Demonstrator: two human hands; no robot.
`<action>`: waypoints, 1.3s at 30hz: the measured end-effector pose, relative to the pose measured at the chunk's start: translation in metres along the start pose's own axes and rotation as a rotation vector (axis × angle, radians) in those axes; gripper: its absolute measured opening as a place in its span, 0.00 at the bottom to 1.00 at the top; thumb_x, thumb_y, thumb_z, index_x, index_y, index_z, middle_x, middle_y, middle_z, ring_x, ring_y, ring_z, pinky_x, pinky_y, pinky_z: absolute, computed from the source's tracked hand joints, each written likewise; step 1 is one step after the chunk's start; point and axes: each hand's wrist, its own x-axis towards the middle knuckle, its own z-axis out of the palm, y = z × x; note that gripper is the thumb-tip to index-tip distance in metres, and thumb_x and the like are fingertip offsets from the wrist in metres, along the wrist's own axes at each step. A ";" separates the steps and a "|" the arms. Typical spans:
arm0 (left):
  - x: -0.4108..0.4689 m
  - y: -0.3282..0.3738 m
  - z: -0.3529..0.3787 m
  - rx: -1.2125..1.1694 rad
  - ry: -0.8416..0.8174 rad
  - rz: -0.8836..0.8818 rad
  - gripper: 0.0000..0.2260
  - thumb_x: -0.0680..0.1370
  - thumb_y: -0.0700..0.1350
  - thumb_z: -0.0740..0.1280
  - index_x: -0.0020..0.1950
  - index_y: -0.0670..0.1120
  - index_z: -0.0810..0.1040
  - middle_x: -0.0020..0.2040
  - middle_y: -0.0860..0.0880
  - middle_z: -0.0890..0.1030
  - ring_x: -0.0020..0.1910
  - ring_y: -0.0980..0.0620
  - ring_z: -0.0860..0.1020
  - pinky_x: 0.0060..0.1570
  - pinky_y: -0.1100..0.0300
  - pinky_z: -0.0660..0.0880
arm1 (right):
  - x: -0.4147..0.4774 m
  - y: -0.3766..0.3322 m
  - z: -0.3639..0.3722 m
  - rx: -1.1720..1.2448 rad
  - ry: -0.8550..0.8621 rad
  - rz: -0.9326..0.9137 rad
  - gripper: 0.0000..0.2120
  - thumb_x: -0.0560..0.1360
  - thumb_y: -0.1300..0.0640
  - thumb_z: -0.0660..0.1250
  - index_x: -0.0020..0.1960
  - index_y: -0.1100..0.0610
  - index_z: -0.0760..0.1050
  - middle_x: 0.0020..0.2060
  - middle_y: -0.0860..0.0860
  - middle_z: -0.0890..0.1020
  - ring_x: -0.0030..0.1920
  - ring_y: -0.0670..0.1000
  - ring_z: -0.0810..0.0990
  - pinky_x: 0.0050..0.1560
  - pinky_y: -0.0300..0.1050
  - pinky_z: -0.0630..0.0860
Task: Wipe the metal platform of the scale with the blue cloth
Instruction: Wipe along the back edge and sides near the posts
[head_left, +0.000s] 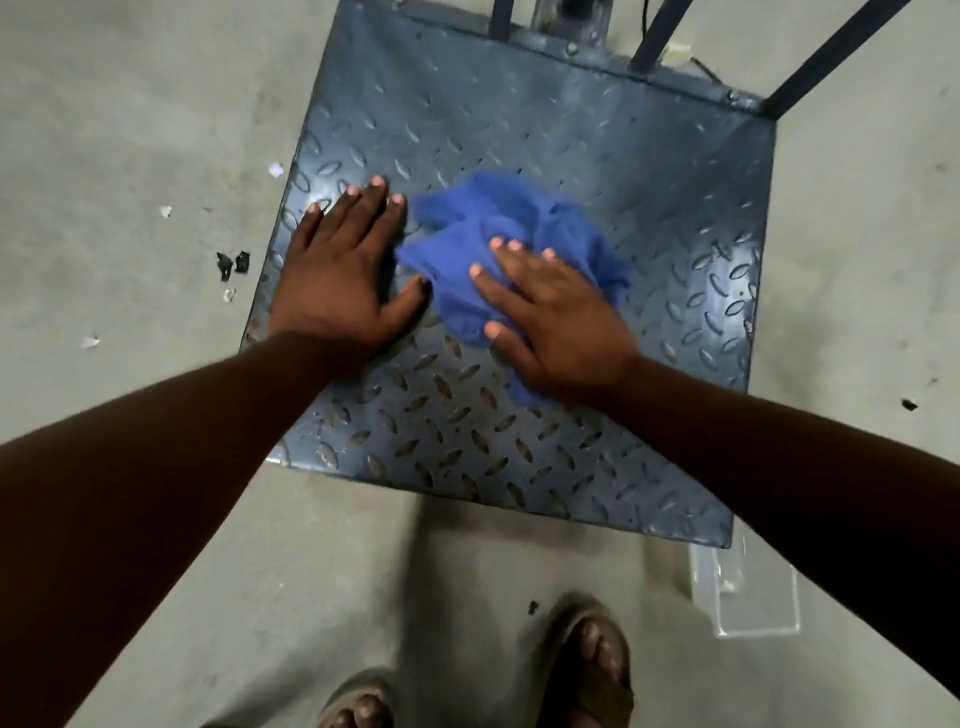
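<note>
Grey concrete floor (130, 130) fills the view, speckled with small white scraps (276, 170) and a few dark bits (232, 264) to the left of the scale. On it sits the platform (571, 156), a dark blue-grey metal plate with a raised diamond tread, seen from above and slightly turned. Its far edge meets dark metal bars (831, 57) that rise out of view at the top right.

Near the middle of the platform lies the cloth (498, 218), blue and bunched into loose folds, its outline blurred. The right hand (550, 317) lies palm-down on top of it, fingers spread and flat, pressing the cloth against the plate rather than pinching it; cloth shows beyond the fingertips and under the heel of the palm. The left hand (343, 275) rests flat on the bare metal near the left edge of the platform, just beside the cloth, fingers spread and holding nothing; its thumb reaches toward the cloth's near corner, and contact there cannot be told. Both forearms are bare and reach in from the bottom corners.

Below the platform's near edge, two feet in sandals (592, 670) stand on the floor. A clear plastic piece (748, 592) lies on the floor just beside the platform's near right corner.
</note>
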 end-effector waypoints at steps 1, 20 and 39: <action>-0.001 0.000 -0.001 -0.006 0.006 -0.002 0.37 0.81 0.66 0.57 0.86 0.48 0.62 0.87 0.46 0.60 0.84 0.43 0.62 0.83 0.43 0.55 | 0.002 0.008 0.000 -0.018 -0.002 -0.101 0.30 0.85 0.41 0.55 0.82 0.53 0.62 0.82 0.58 0.62 0.81 0.57 0.61 0.80 0.56 0.56; 0.000 -0.004 0.003 0.006 0.004 -0.091 0.39 0.80 0.68 0.59 0.86 0.49 0.61 0.86 0.44 0.62 0.84 0.44 0.61 0.84 0.44 0.54 | 0.083 -0.015 -0.008 0.079 0.111 0.113 0.27 0.83 0.47 0.51 0.78 0.56 0.69 0.77 0.58 0.70 0.77 0.59 0.68 0.77 0.60 0.63; 0.001 -0.010 0.009 -0.055 0.006 -0.100 0.35 0.82 0.62 0.57 0.86 0.45 0.63 0.86 0.45 0.63 0.84 0.45 0.63 0.84 0.46 0.53 | 0.014 0.017 0.011 0.097 0.301 0.616 0.26 0.83 0.48 0.56 0.79 0.54 0.68 0.80 0.52 0.67 0.80 0.54 0.63 0.81 0.56 0.55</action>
